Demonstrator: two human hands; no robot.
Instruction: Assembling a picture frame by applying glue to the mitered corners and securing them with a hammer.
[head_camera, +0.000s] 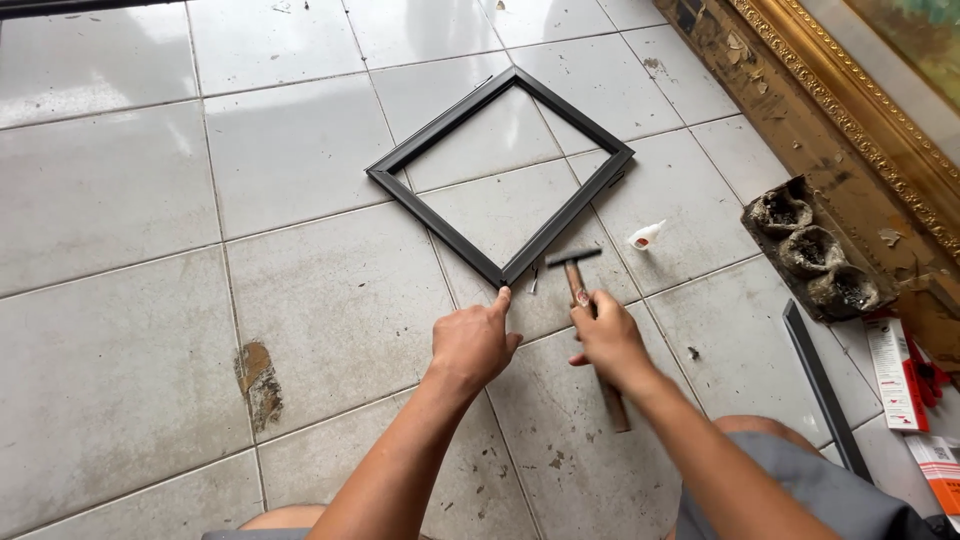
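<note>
A black square picture frame (430, 142) lies flat on the white tiled floor (120, 200), turned like a diamond. My left hand (472, 342) reaches forward and its index finger touches the frame's near corner. A small hammer (578, 282) with a wooden handle and dark metal head lies just right of that corner. My right hand (608, 340) rests on the hammer's handle, fingers curled over it. A small nail or pin (535, 280) lies between the frame corner and the hammer head.
A small white glue tube (645, 236) lies right of the frame. A dark strip of frame moulding (822, 385) lies at the right. Beyond it stand a grey cardboard tray (812, 250), red and white packets (895, 375) and a large gilded frame (860, 110).
</note>
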